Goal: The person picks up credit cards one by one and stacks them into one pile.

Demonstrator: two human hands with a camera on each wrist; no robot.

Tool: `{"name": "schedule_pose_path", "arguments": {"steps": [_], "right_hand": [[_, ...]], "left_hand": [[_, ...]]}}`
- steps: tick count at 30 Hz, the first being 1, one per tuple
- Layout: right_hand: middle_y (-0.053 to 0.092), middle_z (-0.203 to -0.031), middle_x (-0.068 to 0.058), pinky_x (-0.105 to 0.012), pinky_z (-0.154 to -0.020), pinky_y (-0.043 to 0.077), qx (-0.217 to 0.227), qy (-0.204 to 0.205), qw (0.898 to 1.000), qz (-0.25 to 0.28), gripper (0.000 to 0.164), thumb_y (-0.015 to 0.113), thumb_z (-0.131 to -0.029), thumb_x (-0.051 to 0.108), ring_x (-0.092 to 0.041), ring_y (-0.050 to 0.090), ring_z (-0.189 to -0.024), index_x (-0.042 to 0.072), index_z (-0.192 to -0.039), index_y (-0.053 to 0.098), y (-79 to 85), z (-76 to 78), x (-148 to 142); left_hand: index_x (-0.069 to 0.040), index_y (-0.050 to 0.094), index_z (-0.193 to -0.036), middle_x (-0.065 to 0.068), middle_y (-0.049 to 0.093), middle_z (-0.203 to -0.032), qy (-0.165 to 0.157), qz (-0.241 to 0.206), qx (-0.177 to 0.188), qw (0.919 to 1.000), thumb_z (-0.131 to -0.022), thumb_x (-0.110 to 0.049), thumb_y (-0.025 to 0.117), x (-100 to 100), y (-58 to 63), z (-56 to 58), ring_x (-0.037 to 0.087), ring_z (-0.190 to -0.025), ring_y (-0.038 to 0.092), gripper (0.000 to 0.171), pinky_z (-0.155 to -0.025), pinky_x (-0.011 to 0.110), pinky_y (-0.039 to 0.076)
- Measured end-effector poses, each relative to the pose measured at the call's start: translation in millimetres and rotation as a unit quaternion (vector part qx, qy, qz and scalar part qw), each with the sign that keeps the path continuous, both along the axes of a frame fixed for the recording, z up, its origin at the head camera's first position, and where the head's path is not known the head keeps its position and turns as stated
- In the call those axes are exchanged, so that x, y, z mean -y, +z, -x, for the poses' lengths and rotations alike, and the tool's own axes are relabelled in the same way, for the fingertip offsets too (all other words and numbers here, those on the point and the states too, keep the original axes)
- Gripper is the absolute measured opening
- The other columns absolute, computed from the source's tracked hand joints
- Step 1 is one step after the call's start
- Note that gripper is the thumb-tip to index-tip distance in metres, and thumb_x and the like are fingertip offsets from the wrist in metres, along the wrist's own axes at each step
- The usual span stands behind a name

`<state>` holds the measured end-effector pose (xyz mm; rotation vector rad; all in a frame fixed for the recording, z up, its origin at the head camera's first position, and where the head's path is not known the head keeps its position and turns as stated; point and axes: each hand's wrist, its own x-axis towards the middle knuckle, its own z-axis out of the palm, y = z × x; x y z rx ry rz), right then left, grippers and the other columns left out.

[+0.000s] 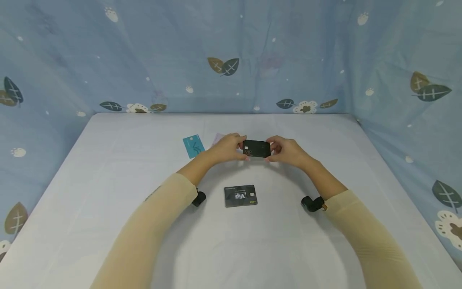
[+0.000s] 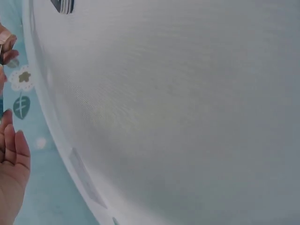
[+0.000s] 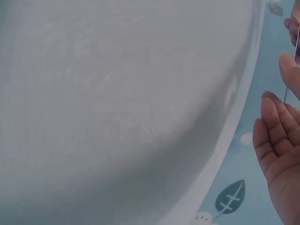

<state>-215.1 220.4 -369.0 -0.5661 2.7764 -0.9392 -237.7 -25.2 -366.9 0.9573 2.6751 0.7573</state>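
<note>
A black card (image 1: pixel 256 148) with "VIP" lettering and a small chip is held up above the table, its printed face toward the head camera. My left hand (image 1: pixel 227 148) pinches its left end between thumb and fingers. At the opposite end, my right hand (image 1: pixel 287 151) pinches it the same way. Nearer to me lies a dark grey "Vip" card (image 1: pixel 231 201), upside down to my view; the left wrist view shows layered edges on this dark stack (image 2: pixel 66 6). In the right wrist view the held card shows only as a thin edge beside my fingers (image 3: pixel 276 124).
Left of my left hand lies a teal card (image 1: pixel 193 145), its lower corner touching my forearm's outline. A pale lilac card (image 1: pixel 217 138) is partly hidden behind that hand. The white-covered table (image 1: pixel 108 172) meets a patterned blue cloth (image 1: pixel 252 80) at the back and sides.
</note>
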Motion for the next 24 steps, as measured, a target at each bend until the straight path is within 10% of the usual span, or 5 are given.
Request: {"name": "schedule_pose_path", "arguments": {"steps": [24], "right_hand": [[0.066,-0.097,-0.008,-0.033,-0.07,0.05,-0.002,0.031,0.999,0.024,0.068,0.084,-0.07,0.021,-0.017,0.062,-0.082,0.005,-0.129,0.055,33.8,-30.5,15]], "left_hand": [[0.0,0.045,-0.139,0.007,0.058,-0.097,0.043,-0.05,0.012,0.9977,-0.077,-0.036,0.077,26,23.6,-50.5,0.021,-0.094,0.056,0.078,-0.082,0.035,0.047]]}}
